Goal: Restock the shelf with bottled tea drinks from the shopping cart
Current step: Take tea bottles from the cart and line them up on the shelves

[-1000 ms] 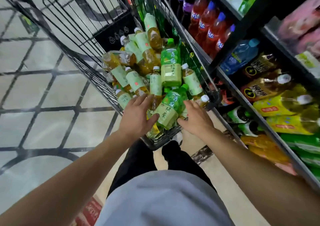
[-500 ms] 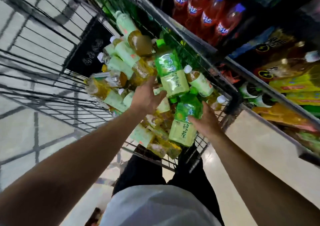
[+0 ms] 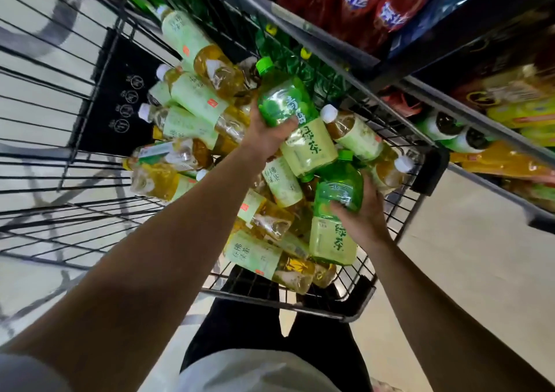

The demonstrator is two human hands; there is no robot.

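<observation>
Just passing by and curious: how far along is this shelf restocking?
Early, by the look of it. Nothing visible shows tea placed on the dark metal shelf yet. In hand: the left hand and right hand each grip a green-capped green tea bottle. Left: the black wire shopping cart holds a heap of white-capped amber tea bottles.

Bottles (image 3: 192, 121) lie heaped in the cart (image 3: 354, 304); shelves (image 3: 468, 121) stand immediately to its right, stocked with more drinks (image 3: 390, 16).
</observation>
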